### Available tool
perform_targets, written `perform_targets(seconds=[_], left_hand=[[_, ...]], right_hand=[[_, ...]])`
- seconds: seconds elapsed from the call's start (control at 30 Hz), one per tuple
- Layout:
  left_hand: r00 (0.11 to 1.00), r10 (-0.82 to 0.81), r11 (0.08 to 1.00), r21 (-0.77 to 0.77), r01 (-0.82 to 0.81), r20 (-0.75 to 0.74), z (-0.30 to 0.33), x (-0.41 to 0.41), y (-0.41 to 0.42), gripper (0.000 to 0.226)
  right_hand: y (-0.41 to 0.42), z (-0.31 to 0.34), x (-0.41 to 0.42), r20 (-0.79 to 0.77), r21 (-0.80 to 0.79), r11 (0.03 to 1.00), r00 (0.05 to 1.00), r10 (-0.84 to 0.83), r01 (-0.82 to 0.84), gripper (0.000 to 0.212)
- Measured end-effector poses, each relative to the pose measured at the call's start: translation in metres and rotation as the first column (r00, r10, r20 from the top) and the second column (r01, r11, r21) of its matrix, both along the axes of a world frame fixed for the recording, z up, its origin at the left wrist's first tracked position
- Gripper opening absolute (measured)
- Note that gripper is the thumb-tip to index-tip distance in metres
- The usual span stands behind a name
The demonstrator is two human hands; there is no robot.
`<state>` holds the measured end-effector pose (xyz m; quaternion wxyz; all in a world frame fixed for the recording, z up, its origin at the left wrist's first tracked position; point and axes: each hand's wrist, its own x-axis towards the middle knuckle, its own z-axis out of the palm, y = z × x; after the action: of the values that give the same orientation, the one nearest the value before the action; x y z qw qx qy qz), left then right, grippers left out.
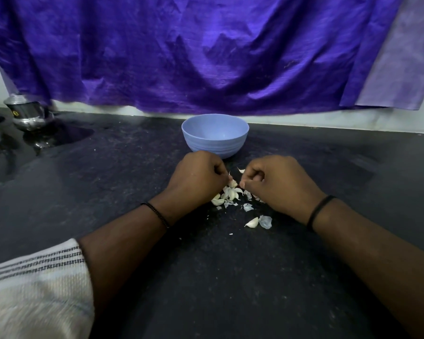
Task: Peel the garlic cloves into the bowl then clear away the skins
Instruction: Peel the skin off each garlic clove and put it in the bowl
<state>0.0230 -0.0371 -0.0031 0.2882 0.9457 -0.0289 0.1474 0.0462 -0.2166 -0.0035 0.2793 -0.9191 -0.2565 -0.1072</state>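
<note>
A light blue bowl [215, 135] stands on the dark counter just beyond my hands. My left hand [196, 177] and my right hand [277, 182] are curled close together, and between their fingertips they pinch one garlic clove [233, 183]. Under them lies a small heap of garlic cloves and papery skins [229, 195]. A single clove [252, 222] lies nearer to me beside a loose skin [265, 221]. What the bowl holds is hidden by its wall.
The dark stone counter [132, 192] runs left and right. A shiny steel vessel [27, 113] stands at the far left by a wet patch. A purple cloth [194, 52] hangs over the wall behind the bowl.
</note>
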Motion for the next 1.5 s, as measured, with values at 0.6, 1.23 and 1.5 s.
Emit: perform_targets(seconds=[0.6, 1.23, 1.5], left_hand=[[0.985, -0.012, 0.999, -0.049, 0.02, 0.172, 0.003, -0.006, -0.006, 0.036], [0.954, -0.196, 0.844, -0.457, 0.281, 0.225, 0.002, -0.019, -0.022, 0.022], [0.935, -0.159, 0.927, -0.277, 0.252, 0.317, 0.001, -0.02, -0.02, 0.014]], right_hand=[[-0.012, 0.038, -0.018, -0.479, -0.171, 0.915, 0.842, 0.247, -0.365, 0.022], [-0.01, 0.028, -0.008, -0.325, 0.836, 0.536, 0.891, 0.316, 0.115, 0.016], [-0.002, 0.025, -0.015, -0.303, 0.789, 0.606, 0.922, 0.239, 0.102, 0.015]])
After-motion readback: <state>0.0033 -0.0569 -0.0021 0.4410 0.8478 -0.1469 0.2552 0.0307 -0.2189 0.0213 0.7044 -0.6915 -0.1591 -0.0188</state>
